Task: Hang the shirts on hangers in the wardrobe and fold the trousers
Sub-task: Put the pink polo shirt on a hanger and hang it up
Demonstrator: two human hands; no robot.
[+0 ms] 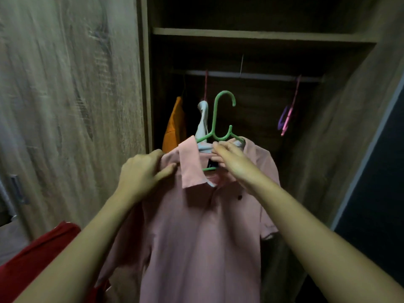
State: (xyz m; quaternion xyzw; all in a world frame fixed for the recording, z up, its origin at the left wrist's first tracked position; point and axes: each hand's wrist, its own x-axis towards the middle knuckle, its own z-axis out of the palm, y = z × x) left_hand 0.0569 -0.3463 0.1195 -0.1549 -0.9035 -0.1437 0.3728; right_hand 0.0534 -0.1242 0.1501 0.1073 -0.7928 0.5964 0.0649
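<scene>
Lower left, nearest: red garment [32,254], apparently waiting to be hung; held up ahead, pink shirt [196,237], already threaded on green hanger [218,110]; pinched at the shoulder beside the collar by left hand [142,171]; gripped at the hanger's neck, inside the collar, by right hand [231,160]; hook free, below the rail [262,76], so not yet hung; beyond, inside the wardrobe [262,38]: orange garment [175,125] and pale shirt [202,123] hanging left, spare hangers [288,119] right; no trousers in view

matt pink cloth shirt [196,226] on a smooth green plastic hanger [220,119]; grainy matt wood wardrobe [65,84].
</scene>
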